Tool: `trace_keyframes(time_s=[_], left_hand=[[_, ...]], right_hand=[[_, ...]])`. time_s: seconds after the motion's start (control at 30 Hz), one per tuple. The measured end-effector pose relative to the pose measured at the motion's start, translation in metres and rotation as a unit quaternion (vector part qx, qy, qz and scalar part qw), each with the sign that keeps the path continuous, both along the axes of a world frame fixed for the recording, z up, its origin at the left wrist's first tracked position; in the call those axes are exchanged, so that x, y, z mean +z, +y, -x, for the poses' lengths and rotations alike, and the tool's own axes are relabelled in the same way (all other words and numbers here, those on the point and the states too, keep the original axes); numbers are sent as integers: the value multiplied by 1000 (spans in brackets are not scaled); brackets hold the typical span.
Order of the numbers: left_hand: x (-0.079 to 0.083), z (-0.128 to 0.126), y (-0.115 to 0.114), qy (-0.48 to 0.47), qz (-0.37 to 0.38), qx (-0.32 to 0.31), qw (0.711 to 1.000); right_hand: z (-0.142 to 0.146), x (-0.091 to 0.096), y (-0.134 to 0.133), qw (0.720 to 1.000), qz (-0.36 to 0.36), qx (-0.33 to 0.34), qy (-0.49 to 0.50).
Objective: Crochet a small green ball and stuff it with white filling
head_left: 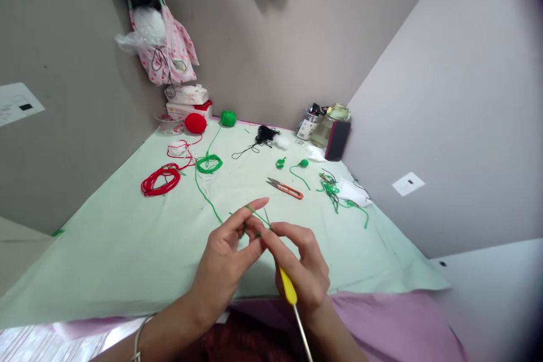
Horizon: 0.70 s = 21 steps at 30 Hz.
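Note:
My right hand (303,263) is closed around a crochet hook with a yellow handle (288,287), its thin metal tip pointing up between my hands. Green yarn (257,214) runs over the raised index finger of my left hand (229,254), and that hand's other fingers pinch a small green piece, mostly hidden. The fingertips of both hands meet just above the table's front part. From the left hand a green strand (207,198) leads back to a loose green coil (209,164) and a green ball of yarn (228,119).
Orange thread snips (285,188) lie beyond my hands. A red yarn coil (161,180) and red ball (195,123) are left. Black yarn (266,136) sits at the back. Green scraps (330,188), a phone (338,140) and a jar (324,130) stand right, by the walls.

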<state>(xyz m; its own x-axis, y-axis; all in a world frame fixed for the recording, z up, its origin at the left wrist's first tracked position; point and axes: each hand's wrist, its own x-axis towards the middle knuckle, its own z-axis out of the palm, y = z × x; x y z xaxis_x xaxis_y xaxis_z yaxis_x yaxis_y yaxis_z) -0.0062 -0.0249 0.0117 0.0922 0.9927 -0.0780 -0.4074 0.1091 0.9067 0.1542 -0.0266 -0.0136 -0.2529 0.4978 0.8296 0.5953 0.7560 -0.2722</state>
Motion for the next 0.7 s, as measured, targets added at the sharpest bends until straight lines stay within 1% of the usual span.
trace_keyframes(time_s=[0.07,0.1,0.13,0.17,0.27,0.33,0.4,0.57,0.7], left_hand=[[0,-1,1,-76,67,-68,993],[0,-1,2,-100,92,-95,986],[1,-1,3,-113,106,-108,982],[2,-1,4,-115,107,-106,982],[5,1,7,-92,78,-41,992],[7,3,7,-86,65,-19,994],[7,4,8,-92,65,-25,993],[5,5,8,-126,83,-73,986],[4,3,7,-101,67,-99,988]], right_hand=[[0,-4,1,1000,-19,-15,0],[1,-4,2,999,-19,-14,23],[2,-3,2,999,-14,-7,48],[3,-2,2,997,-7,2,73],[5,7,-1,992,33,30,119],[4,12,-4,987,63,49,140],[3,15,-6,980,87,65,167],[3,15,-4,952,125,82,266],[5,14,4,924,193,129,304]])
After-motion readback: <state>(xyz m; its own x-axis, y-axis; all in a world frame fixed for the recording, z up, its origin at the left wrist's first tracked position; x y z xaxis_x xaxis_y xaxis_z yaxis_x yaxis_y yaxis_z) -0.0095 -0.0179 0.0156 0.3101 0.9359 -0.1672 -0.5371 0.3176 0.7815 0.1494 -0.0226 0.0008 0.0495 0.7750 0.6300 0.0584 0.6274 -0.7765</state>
